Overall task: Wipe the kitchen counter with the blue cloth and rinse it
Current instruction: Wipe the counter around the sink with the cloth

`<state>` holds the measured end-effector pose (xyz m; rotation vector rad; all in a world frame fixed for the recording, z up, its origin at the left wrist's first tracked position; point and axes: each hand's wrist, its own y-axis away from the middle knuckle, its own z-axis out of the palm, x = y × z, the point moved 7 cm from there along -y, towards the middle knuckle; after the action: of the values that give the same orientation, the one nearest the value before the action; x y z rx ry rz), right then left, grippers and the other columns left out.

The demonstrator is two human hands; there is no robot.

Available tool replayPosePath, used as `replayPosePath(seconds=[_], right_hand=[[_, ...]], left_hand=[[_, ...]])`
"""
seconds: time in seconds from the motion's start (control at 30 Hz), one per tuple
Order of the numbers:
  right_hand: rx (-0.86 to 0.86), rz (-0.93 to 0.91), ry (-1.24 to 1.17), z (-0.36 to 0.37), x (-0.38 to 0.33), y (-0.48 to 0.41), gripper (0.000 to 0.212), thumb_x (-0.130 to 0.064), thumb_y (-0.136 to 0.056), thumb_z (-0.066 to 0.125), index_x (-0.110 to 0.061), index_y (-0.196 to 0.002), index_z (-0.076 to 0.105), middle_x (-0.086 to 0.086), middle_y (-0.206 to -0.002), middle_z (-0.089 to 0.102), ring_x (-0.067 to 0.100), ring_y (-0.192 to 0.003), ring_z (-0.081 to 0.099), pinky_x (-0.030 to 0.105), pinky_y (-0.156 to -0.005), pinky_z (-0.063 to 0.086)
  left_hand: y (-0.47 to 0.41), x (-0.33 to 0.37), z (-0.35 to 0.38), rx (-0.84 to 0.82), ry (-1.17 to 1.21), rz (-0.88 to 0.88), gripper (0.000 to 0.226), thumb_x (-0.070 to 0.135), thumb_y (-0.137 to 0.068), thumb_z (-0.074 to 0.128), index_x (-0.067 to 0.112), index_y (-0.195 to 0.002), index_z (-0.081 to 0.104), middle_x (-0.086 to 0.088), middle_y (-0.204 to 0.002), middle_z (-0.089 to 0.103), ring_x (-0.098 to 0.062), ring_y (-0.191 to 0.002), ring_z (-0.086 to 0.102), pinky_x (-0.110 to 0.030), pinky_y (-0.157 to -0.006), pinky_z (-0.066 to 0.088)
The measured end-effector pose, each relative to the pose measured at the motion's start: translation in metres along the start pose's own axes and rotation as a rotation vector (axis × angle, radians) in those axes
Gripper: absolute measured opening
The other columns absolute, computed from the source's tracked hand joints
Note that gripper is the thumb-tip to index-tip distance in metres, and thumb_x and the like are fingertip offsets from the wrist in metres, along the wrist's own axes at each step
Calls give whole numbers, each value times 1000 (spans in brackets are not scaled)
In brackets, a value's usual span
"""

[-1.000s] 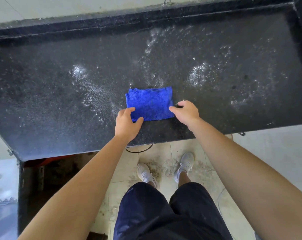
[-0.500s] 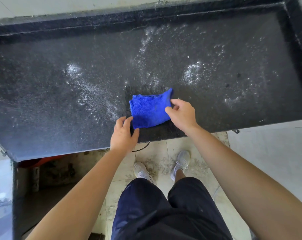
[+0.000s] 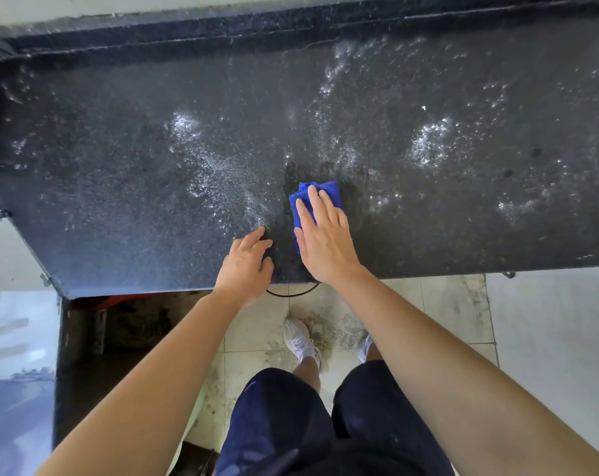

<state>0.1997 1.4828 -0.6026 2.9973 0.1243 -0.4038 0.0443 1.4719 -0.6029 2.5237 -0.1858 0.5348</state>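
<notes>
The blue cloth [image 3: 329, 191] lies folded small on the black speckled counter [image 3: 119, 173], near its front edge. My right hand [image 3: 320, 235] lies flat on top of the cloth with straight fingers, covering most of it. Just left of the cloth, my left hand [image 3: 248, 261] rests on the bare counter with loosely bent fingers and holds nothing. White foamy splashes [image 3: 428, 142] and droplets speckle the counter to the left and right of the cloth.
A raised black lip [image 3: 291, 25] runs along the counter's back edge. Below the front edge are a tiled floor [image 3: 445, 304], my white shoes [image 3: 300, 340], a black cable loop [image 3: 291, 293] and a dark open space [image 3: 130, 324] under the counter at left.
The cloth has been folded narrower. My right hand moved from its right edge onto its top, laid flat. My left hand let go of the cloth's corner and now rests beside it.
</notes>
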Motion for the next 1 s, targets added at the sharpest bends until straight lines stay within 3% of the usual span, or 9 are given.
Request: replayPosePath(seconds=[0.1,0.3,0.47,0.6,0.7,0.8,0.87,1.0], right_hand=[[-73,-14,94,21,4,3,63,-43,-106,28,-13,-159,15,16,-166,6,33,-154,7,45,-123,15],[-66,8,95,12,50,24,64,-48,-105,31,-16,-159,19,12,-166,12,30,-154,9,46,-125,12],[-51,278,125,-17,169,67,64,-49,-105,30,-17,-159,18,11,-167,10,30,-154,8,47,-125,12],[-57,562,115,-42,261,98,67,-52,-103,20,-18,-160,13,11,-167,8,32,-153,8,54,-122,16],[15,707,90,-46,278,97,64,-50,-103,21,-21,-159,12,10,-167,7,32,-153,7,60,-120,17],[125,832,25,-41,251,85,63,-49,-104,18,-20,-160,14,9,-167,9,32,-154,4,60,-120,12],[136,699,43,-32,221,78,60,-47,-105,21,-20,-159,18,9,-167,12,31,-154,6,57,-122,10],[39,182,71,-26,210,95,56,-46,-106,30,-22,-158,27,7,-166,16,27,-154,9,54,-121,14]], left_hand=[[-1,0,0,64,-31,14,41,19,-100,46,13,-140,53,1,-156,34,-26,-138,31,-46,-113,34],[-8,12,-2,225,-101,44,25,13,-95,54,5,-117,64,-10,-133,52,-36,-114,45,-46,-94,46],[-14,26,0,263,-104,-24,21,16,-93,57,6,-111,64,-14,-125,51,-37,-111,43,-47,-85,47],[-18,50,6,359,-185,93,23,19,-93,57,8,-111,65,-16,-123,55,-40,-111,46,-51,-88,42],[-26,84,17,427,-202,213,30,25,-92,52,9,-114,64,-15,-132,53,-40,-121,44,-54,-92,39],[-45,128,37,430,-191,308,33,24,-95,51,10,-123,60,-16,-143,46,-39,-134,38,-55,-102,34],[-58,160,52,428,-210,378,36,24,-96,50,9,-129,57,-19,-147,43,-40,-137,36,-54,-106,33],[-78,217,81,392,-278,439,49,30,-100,48,9,-144,44,-20,-156,32,-38,-143,30,-54,-112,26]])
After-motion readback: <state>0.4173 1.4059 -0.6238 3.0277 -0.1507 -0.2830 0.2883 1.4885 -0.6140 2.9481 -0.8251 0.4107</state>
